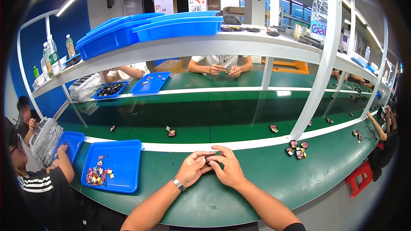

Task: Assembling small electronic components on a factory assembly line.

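Note:
My left hand (191, 170), with a metal watch at the wrist, and my right hand (228, 169) meet over the near edge strip of the green bench (257, 188). Between their fingertips they hold a small black part (209, 157) with a reddish patch; its exact kind is too small to tell. Both hands are closed on it, and the fingers cover much of its surface. To the left lies a blue tray (127, 160) with a heap of small red, yellow and white pieces (97, 176). A cluster of small black parts with colourful labels (298, 150) lies right of my hands.
Similar single parts (171, 132) lie scattered on the green surface beyond the white rail (188, 147). A white shelf post (314, 72) rises at right. Stacked blue trays (177, 25) stand overhead. A co-worker (38, 175) sits close at left; another's hands (224, 70) work opposite.

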`<state>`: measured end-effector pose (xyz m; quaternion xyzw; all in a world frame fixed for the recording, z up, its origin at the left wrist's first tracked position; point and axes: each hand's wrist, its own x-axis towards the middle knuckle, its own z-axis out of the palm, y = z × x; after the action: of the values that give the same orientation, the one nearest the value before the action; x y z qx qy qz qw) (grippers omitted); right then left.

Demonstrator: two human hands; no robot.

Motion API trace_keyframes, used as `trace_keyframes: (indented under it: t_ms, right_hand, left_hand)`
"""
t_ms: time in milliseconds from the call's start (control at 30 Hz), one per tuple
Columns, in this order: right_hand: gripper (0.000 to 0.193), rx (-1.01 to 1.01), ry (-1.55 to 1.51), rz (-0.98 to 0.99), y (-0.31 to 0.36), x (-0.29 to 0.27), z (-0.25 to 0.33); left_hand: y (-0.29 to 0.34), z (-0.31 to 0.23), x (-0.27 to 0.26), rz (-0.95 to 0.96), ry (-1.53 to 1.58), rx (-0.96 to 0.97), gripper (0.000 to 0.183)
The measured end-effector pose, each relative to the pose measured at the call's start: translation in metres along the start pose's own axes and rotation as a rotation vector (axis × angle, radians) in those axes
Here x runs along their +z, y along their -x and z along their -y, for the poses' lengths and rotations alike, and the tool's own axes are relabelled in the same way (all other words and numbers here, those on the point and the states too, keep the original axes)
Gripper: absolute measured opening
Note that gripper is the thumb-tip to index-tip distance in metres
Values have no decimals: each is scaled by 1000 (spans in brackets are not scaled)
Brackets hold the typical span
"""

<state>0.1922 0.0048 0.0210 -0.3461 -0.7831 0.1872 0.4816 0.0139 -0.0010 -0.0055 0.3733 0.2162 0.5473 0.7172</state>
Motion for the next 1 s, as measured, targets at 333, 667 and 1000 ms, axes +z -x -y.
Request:
trace_keyframes:
  t_ms: [333, 667, 1000]
  right_hand:
    - [17, -155, 203, -150, -5, 5, 7]
    - [10, -139, 271, -140, -2, 9, 11]
    - [15, -199, 223, -40, -7, 5, 11]
  left_hand:
    - [0, 2, -4, -50, -20, -49, 27]
    - [2, 1, -1, -81, -38, -67, 27]
    - [3, 4, 5, -165, -228, -29, 22]
